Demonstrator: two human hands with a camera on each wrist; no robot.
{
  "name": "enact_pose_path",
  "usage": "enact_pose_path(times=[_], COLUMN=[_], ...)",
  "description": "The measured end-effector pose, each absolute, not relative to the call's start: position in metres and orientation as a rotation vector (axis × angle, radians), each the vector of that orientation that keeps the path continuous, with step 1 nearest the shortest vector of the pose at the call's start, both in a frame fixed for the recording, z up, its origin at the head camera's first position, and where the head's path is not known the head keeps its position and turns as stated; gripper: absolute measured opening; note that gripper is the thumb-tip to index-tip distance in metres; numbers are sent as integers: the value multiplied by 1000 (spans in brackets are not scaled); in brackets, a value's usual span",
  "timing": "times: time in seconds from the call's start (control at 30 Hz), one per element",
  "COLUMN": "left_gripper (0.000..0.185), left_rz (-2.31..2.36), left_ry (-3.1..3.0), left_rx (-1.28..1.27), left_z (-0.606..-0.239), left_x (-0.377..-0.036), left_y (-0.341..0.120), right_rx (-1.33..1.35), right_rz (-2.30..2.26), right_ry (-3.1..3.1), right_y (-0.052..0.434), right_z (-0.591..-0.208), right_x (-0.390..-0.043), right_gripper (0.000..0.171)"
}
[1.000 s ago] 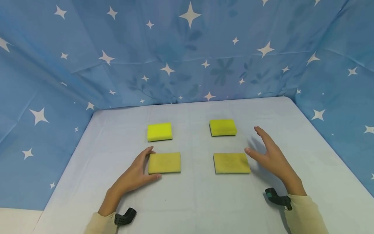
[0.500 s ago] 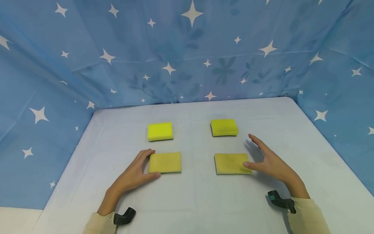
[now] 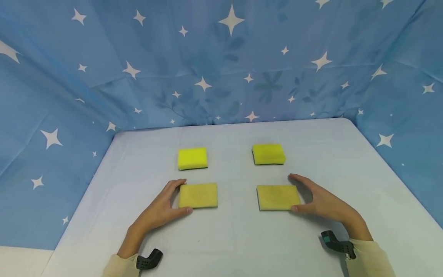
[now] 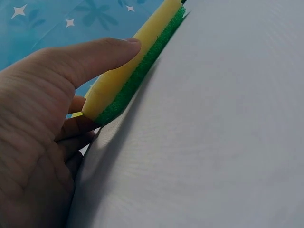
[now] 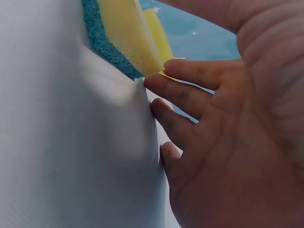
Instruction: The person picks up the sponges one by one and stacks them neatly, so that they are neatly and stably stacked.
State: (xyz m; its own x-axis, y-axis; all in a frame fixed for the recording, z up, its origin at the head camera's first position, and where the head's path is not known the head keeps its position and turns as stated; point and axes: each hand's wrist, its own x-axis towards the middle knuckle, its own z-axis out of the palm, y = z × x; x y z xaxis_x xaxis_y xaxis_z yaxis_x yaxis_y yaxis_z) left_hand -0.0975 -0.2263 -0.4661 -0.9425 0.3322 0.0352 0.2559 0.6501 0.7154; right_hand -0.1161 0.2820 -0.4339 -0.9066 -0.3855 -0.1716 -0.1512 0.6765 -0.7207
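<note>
White counter [image 3: 238,242] beneath, my left grip [image 3: 160,209] brackets the near-left sponge [image 3: 199,195], pinch unclear, my right grip [image 3: 326,203] gapes, empty, at the near-right sponge [image 3: 278,197], both seemingly soft, best edge-pinched.

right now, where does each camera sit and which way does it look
Head: worn on the head, facing forward and down over the white tablecloth; left hand, right hand and cream sleeves show.
Left wrist: worn there, facing the green-backed yellow sponge; part of the left hand shows.
Right wrist: worn there, facing the blue-backed yellow sponge; part of the right hand shows.
Shared: both wrist views catch the star-patterned blue backdrop.
</note>
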Motion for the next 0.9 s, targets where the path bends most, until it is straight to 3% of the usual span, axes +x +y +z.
enact_pose_path(times=[0.27,0.57,0.9], left_gripper=[92,93,92], left_rz=[1180,1190,1198], left_ry=[2766,2743,2743], left_rx=[474,435,460], left_z=[-464,-465,-464], left_x=[-97,-94,-94], left_y=[-227,-227,-227], right_rx=[-489,-551,-436], right_rz=[-1088,-1074,-980], right_ry=[2536,2560,2635], right_y=[281,282,277], right_z=[-434,-439,-430], right_x=[-116,-113,-111], right_gripper=[101,85,90])
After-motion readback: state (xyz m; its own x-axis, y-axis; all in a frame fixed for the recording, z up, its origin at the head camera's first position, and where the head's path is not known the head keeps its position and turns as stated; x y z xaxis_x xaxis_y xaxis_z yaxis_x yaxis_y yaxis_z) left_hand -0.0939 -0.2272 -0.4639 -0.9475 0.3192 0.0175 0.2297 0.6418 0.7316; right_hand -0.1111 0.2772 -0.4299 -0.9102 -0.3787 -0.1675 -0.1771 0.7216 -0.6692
